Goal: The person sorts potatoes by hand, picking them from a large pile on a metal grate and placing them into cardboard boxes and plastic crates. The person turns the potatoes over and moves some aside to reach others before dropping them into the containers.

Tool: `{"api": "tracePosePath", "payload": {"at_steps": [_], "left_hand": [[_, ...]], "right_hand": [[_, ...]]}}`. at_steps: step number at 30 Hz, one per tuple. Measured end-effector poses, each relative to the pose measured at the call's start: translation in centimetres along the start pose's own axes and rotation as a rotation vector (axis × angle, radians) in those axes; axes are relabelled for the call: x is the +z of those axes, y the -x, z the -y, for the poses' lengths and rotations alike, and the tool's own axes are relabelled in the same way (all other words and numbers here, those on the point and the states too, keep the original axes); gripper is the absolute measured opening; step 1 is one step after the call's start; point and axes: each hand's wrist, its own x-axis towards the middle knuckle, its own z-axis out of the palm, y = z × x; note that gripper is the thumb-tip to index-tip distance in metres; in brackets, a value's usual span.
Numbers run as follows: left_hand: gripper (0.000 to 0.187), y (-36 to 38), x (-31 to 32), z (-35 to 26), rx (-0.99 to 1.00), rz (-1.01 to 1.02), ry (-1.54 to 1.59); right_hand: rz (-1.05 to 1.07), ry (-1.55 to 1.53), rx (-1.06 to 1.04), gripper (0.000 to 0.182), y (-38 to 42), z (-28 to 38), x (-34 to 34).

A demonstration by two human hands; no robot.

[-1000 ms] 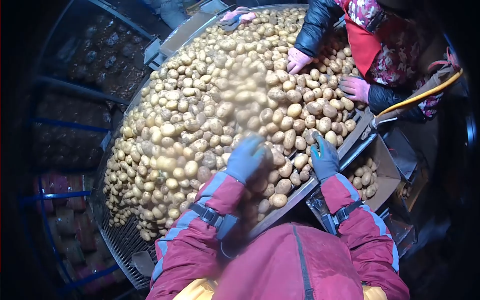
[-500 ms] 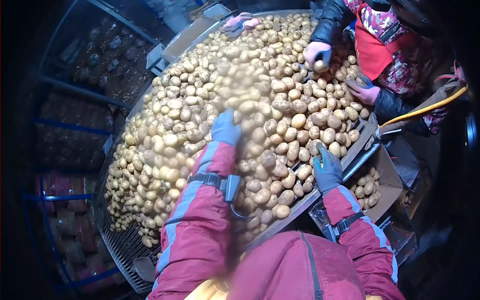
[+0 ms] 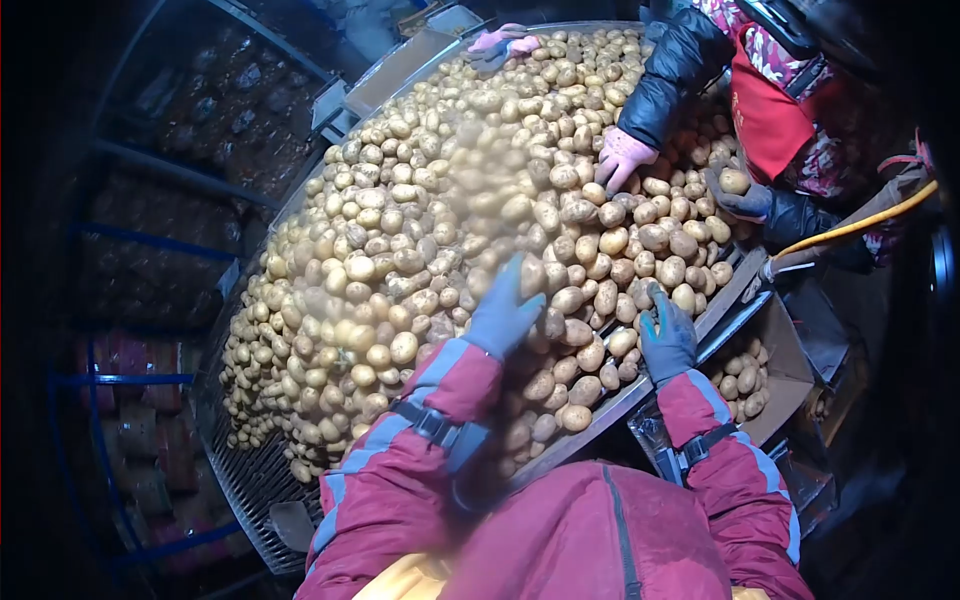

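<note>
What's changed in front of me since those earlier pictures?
Your left hand reached forward, then drew back, fingers spread. One co-worker's hand, which held up a potato, is down on the pile; their other hand now holds a potato. Your right hand stayed near the pile's edge.

One worktop (image 3: 250, 480) carries potatoes (image 3: 403, 348), too many to count. Over it are one left grip (image 3: 510, 300) and one right grip (image 3: 662, 318), plus two gloved hands (image 3: 625, 155) of one co-worker (image 3: 775, 110). Two wrist straps (image 3: 428, 424), one yellow hose (image 3: 855, 226) and one red apron (image 3: 765, 110) show. The number of pink-and-grey gloves (image 3: 498, 45) at the far edge is unclear.
</note>
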Motion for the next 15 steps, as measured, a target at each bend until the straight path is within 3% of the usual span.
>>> {"api": "tracePosePath", "payload": {"at_steps": [2,3,6,10,15], "left_hand": [[0.077,1.7,-2.4,-1.5,-0.097,0.188,0.008],[0.069,2.1,-2.6,-0.6,-0.010,0.196,-0.016],[0.059,2.6,-5.5,-1.6,-0.173,0.185,0.042],[0.048,0.9,-8.7,-2.1,-0.252,-0.061,-0.101],[0.048,-4.2,-8.9,2.6,-0.198,-0.085,-0.301]], "right_hand": [[0.031,-0.017,0.028,0.044,-0.1,0.2,-0.2],[0.059,0.010,0.048,0.044,-0.2,0.0,-0.1],[-0.040,0.009,-0.024,0.044,-0.1,0.2,-0.2],[-0.044,0.016,-0.023,0.044,0.1,0.1,-0.1],[-0.014,0.006,-0.011,0.045,0.0,0.0,-0.1]]}}
